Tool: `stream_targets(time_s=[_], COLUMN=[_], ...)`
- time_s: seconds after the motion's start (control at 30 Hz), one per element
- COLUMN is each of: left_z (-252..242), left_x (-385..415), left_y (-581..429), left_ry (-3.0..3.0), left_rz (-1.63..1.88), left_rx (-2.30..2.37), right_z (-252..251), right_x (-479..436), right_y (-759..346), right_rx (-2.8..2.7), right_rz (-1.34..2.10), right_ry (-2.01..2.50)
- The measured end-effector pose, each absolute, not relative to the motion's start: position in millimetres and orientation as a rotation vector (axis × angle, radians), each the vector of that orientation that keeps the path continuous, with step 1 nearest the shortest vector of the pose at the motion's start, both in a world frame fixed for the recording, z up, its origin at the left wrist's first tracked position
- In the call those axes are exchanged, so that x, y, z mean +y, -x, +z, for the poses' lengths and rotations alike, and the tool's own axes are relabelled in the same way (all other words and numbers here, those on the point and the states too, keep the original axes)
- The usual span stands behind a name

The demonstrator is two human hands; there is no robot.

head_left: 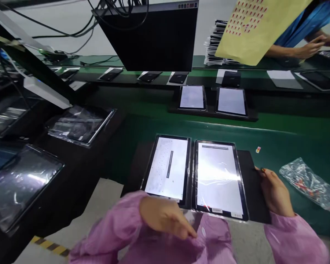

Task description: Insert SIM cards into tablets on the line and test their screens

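Note:
Two lit tablets lie side by side on a black board (253, 187). The left tablet (167, 165) has a white screen with scattered dots and a grey bar. The right tablet (218, 174) shows a white screen with a grey bar near its top, under a shiny clear film. My right hand (275, 192) is closed on the right edge of the board. My left hand (167, 218), slightly blurred, is just below the left tablet's lower edge, fingers stretched out to the right, holding nothing visible.
Two more lit tablets (192, 97) stand on the green bench (145, 124) behind. A plastic bag (310, 183) with small red pieces lies at right, near a small sticker (258, 149). Film-wrapped panels (81, 124) are at left. A monitor (154, 36) and yellow sheet (253, 29) hang above.

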State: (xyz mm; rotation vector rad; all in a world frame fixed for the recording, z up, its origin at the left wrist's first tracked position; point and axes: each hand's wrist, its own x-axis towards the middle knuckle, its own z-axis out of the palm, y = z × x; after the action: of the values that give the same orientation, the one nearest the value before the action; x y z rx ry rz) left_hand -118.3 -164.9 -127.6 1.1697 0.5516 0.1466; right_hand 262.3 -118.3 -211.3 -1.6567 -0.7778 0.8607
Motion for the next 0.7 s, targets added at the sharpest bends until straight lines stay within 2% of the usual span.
stream_targets(time_s=[0.03,0.1,0.2,0.33,0.47,0.63,0.7], left_z=[-111.1,-93.8,-110.4,-155.2,-159.1,-147.2,-148.8], left_x=[-145.9,-102.3,-33.8,20.3,6.5,-59.0,-80.3], left_y=[137.1,167.0,188.9,187.4,170.9,150.7,145.4], left_ry=[-1.266,-1.447,-1.617,-1.628,-1.814,-2.678,-2.802], left_rz=[0.098,0.399,0.785,0.67,0.636,0.536,0.497], left_rx=[0.504,0.864,1.533,1.537,1.512,1.278,1.221], right_z=[-206.4,-192.8,-162.4,-131.5,-151.4,-190.1,-192.1], right_x=[-115.9,-113.2,-111.1,-112.8,-129.0,-149.1,-149.9], right_y=[-258.9,-250.1,-228.7,-193.5,-176.6,-155.9,-142.0], right_rx=[-0.78,-0.795,-0.95,-1.47,-1.898,-1.894,-1.934], right_rz=[0.876,0.874,0.685,0.355,0.012,-0.178,-0.178], right_ry=[1.671,1.732,1.835,1.708,1.645,1.868,1.835])
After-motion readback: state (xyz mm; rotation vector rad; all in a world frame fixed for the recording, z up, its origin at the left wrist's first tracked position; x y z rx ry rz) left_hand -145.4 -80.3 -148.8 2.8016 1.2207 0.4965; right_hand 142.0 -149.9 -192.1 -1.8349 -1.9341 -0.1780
